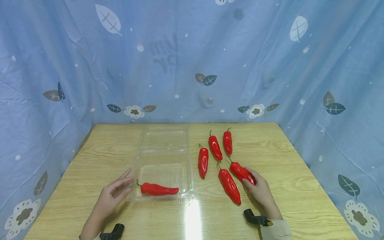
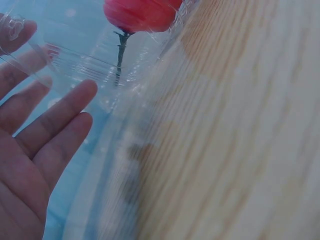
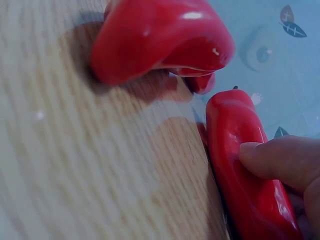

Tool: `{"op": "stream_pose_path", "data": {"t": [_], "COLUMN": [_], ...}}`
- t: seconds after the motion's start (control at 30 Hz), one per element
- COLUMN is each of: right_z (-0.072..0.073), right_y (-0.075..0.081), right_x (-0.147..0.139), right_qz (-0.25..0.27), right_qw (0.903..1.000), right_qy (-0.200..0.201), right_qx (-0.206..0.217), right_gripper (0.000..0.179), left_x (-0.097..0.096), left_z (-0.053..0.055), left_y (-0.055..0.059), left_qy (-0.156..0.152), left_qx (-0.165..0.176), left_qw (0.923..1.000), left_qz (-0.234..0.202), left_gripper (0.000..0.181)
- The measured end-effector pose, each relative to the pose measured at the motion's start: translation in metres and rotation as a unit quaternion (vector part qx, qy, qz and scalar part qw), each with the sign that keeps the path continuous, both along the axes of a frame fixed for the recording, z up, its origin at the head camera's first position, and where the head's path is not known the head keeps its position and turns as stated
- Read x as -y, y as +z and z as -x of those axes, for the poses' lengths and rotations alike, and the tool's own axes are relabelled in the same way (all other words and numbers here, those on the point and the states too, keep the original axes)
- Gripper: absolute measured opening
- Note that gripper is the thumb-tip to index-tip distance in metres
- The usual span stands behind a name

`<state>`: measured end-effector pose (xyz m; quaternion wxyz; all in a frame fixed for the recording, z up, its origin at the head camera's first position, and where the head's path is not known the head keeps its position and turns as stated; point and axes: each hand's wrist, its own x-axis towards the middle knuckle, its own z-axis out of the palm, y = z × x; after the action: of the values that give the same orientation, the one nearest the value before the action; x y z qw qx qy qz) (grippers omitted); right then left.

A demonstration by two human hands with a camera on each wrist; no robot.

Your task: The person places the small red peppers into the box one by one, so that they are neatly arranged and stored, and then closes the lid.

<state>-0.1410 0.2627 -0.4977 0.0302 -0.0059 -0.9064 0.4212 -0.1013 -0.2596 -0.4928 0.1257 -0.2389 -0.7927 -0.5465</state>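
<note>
My right hand (image 1: pixel 260 189) pinches a red chili pepper (image 1: pixel 239 170) between thumb and fingers; the pepper lies on the table at the right. In the right wrist view the thumb presses along the side of this pepper (image 3: pixel 235 145). Just left of it lies another red chili pepper (image 1: pixel 229 186). A clear plastic clamshell box (image 1: pixel 192 186) stands with its lid folded back, one red chili pepper (image 1: pixel 159 189) lying crosswise near its front. Beside the box's left edge is my left hand (image 1: pixel 112 195), fingers loosely extended and holding nothing; whether they touch the plastic I cannot tell.
Three more red chili peppers lie right of the box: one nearest it (image 1: pixel 203 163), one farther back (image 1: pixel 215 147) and one at the back right (image 1: pixel 227 142). A blue patterned curtain (image 1: pixel 186 66) surrounds the wooden table (image 1: pixel 300 200) at the back and sides.
</note>
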Motion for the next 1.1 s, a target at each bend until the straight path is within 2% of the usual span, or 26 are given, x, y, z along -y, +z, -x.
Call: {"op": "stream_pose_path", "data": {"t": [0.47, 1.1], "right_z": [0.0011, -0.0021], "right_y": [-0.0008, 0.0067], "right_x": [-0.0045, -0.0047], "right_qz": [-0.012, 0.038], "right_qw": [0.9997, 0.9985], "right_qy": [-0.022, -0.039], "right_qx": [-0.006, 0.009], "right_gripper": [0.052, 0.056], "left_x": [0.0002, 0.0000], "left_z": [0.0001, 0.0001], "left_y": [0.0007, -0.0005], "left_qy": [0.010, 0.017], "left_qx": [0.000, -0.011], "left_qw": [0.9999, 0.9996], "left_qz": [0.009, 0.022], "left_gripper": [0.035, 0.033]}}
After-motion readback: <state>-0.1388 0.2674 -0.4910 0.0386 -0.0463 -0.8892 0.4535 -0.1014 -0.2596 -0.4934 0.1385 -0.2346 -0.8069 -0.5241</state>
